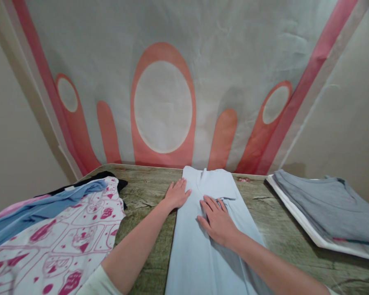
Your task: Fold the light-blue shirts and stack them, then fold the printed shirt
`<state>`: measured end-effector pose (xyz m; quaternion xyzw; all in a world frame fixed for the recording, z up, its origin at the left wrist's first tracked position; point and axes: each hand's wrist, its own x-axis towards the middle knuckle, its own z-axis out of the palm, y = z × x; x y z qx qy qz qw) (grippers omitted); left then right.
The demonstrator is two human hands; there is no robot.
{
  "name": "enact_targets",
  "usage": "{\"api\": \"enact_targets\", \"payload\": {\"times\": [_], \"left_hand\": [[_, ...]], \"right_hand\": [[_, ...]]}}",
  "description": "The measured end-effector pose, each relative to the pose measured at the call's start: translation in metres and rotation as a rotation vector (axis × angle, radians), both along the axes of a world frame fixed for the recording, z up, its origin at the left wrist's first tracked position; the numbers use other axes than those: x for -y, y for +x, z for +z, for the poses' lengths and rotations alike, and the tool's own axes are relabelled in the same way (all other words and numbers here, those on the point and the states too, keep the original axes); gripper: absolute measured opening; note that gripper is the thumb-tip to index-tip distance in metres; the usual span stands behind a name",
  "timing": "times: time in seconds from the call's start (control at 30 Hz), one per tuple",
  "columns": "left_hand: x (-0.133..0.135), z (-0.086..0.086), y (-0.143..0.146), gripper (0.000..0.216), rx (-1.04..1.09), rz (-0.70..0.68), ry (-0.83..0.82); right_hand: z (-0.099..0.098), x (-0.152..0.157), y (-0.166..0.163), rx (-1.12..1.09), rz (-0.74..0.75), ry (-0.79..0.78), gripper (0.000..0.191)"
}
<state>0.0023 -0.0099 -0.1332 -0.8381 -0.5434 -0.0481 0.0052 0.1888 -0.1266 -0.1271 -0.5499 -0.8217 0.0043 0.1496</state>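
A pale blue garment lies folded into a long strip down the middle of a wooden table. My left hand rests flat with fingers together on the garment's left edge, partly on the table. My right hand lies flat on the middle of the garment, fingers spread, pressing the cloth. Neither hand grips anything.
A heap of clothes lies at the left: a white shirt with pink print, a blue piece and a black one. At the right a folded grey shirt tops a white one. A pink-patterned cloth hangs behind.
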Motion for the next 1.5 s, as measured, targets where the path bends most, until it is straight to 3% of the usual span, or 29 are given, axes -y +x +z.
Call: {"api": "enact_targets", "payload": {"times": [0.33, 0.47, 0.63, 0.73, 0.83, 1.07, 1.27, 1.5], "left_hand": [[0.001, -0.002, -0.007, 0.05, 0.024, 0.133, 0.049], [0.001, 0.001, -0.012, 0.047, 0.054, 0.163, 0.109], [0.008, 0.013, 0.001, 0.045, 0.079, -0.024, 0.174], [0.015, 0.014, 0.013, 0.044, 0.074, -0.161, 0.12], [0.018, 0.009, 0.019, 0.047, 0.066, -0.219, 0.049], [0.015, 0.002, 0.016, 0.052, 0.076, -0.263, 0.042], [0.014, 0.0, 0.017, 0.053, 0.074, -0.262, 0.064], [0.015, 0.0, 0.017, 0.052, 0.078, -0.27, 0.067]], "right_hand": [[-0.001, 0.002, -0.001, -0.007, 0.02, -0.011, 0.054], [0.002, -0.015, 0.015, -0.152, 0.072, -0.03, 0.05], [-0.004, -0.064, 0.077, -0.43, -0.115, 0.104, 0.044], [-0.017, -0.086, 0.116, -0.487, -0.287, 0.057, 0.04], [-0.024, -0.097, 0.137, -0.514, -0.323, -0.001, 0.035], [-0.012, -0.127, 0.128, -0.407, -0.447, -0.046, 0.034], [-0.006, -0.165, 0.117, -0.366, -0.57, -0.063, 0.044], [-0.01, -0.165, 0.127, -0.419, -0.576, -0.097, 0.041]]}}
